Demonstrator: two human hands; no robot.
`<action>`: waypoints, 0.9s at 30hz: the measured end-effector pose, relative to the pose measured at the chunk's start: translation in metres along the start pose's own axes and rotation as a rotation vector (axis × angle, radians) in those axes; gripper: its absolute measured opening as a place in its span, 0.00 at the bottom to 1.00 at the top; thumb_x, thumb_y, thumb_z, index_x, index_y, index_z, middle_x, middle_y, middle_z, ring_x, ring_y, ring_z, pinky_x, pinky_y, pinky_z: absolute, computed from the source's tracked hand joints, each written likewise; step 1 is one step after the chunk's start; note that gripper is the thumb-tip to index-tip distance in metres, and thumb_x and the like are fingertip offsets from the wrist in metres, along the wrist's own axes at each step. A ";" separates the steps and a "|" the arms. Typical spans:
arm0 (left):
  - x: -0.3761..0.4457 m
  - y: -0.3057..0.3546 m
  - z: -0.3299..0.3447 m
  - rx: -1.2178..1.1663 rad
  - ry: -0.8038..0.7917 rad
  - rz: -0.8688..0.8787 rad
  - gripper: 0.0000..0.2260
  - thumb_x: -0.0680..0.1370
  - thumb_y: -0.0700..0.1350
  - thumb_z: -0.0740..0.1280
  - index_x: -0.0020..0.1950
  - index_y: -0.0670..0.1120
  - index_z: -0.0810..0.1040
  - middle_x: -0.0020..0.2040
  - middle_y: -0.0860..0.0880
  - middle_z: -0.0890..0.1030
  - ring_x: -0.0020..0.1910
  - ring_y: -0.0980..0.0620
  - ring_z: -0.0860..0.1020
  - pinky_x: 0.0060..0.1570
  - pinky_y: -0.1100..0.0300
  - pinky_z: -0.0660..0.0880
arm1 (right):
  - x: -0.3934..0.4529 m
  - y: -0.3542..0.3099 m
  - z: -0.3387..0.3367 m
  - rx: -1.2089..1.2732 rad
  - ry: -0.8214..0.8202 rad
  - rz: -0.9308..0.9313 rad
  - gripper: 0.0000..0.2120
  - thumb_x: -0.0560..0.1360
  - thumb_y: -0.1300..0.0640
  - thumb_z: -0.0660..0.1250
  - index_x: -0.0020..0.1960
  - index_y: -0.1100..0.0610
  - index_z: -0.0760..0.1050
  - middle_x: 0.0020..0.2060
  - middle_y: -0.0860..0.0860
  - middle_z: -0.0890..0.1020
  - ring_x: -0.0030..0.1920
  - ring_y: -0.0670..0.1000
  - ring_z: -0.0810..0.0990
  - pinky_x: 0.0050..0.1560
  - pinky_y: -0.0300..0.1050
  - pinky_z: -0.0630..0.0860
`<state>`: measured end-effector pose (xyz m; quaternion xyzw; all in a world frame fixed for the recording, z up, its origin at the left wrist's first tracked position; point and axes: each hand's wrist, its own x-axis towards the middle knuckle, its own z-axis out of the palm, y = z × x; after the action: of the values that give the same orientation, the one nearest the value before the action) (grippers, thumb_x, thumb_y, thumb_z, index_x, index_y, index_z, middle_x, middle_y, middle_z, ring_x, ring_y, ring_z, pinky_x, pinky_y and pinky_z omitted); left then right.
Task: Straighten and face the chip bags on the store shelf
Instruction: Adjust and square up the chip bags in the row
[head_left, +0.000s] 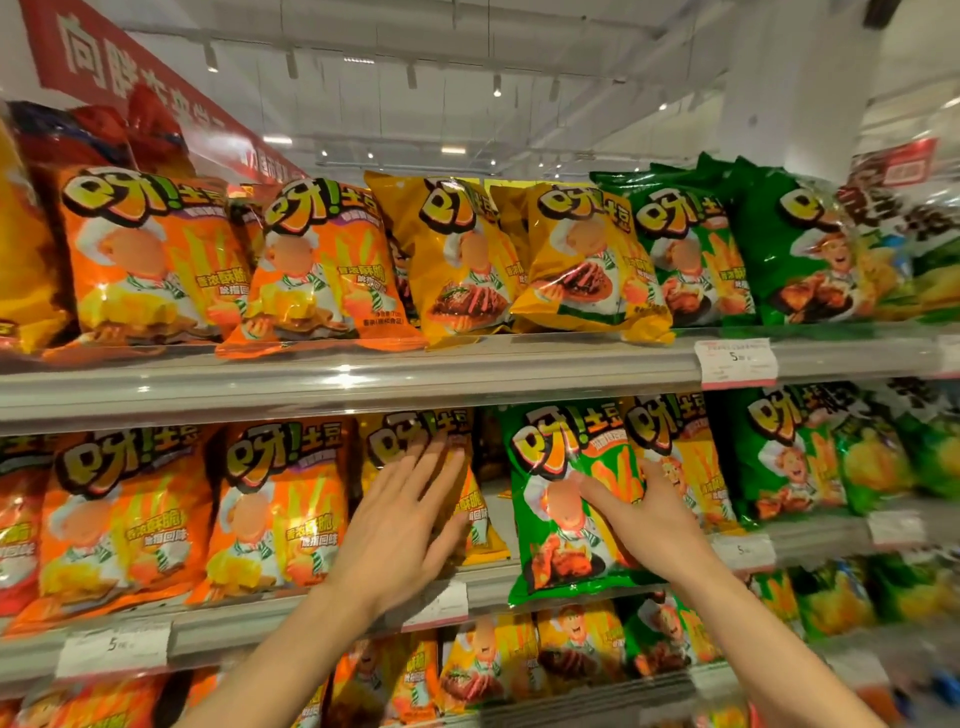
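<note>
Under a white store ceiling, snack shelves run in orange, yellow and green. On the middle shelf (332, 613), the left hand (400, 525) lies flat, fingers straight, on a yellow chip bag (467, 499); the right hand (649, 514) grips the edge of a glossy green chip bag (556, 499) that leans forward past the lip. Best practice: ease it upright, label square, without crushing.

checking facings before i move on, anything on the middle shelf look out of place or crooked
Yes. A green bag sits among the yellow ones, tilted, its bottom over the shelf edge. Beside it, a gap shows bare shelf back. The right hand grips this bag; the left hand presses a yellow bag.
</note>
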<state>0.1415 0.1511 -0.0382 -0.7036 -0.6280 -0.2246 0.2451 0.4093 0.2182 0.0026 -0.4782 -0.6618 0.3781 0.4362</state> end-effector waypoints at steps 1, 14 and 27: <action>0.002 0.005 0.003 -0.034 0.001 0.025 0.27 0.83 0.60 0.52 0.80 0.49 0.62 0.78 0.46 0.66 0.77 0.45 0.64 0.76 0.51 0.57 | 0.001 0.006 -0.005 0.014 -0.001 -0.005 0.32 0.72 0.39 0.72 0.69 0.50 0.66 0.47 0.39 0.75 0.47 0.43 0.74 0.50 0.42 0.68; 0.076 0.149 0.043 -0.416 -0.019 -0.121 0.28 0.81 0.58 0.62 0.79 0.53 0.61 0.72 0.48 0.65 0.69 0.47 0.70 0.65 0.56 0.69 | 0.012 0.062 -0.139 -0.067 0.101 -0.006 0.53 0.60 0.23 0.70 0.77 0.49 0.61 0.71 0.45 0.73 0.69 0.51 0.73 0.68 0.57 0.71; 0.128 0.242 0.092 -0.433 -0.135 -0.453 0.36 0.77 0.67 0.60 0.80 0.60 0.47 0.77 0.41 0.59 0.72 0.38 0.68 0.62 0.47 0.75 | 0.040 0.112 -0.228 0.013 0.096 0.041 0.29 0.69 0.36 0.73 0.62 0.51 0.72 0.49 0.44 0.82 0.50 0.44 0.80 0.41 0.39 0.71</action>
<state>0.3965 0.2862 -0.0453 -0.5948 -0.7212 -0.3549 -0.0089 0.6509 0.3043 -0.0153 -0.5066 -0.6278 0.3678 0.4626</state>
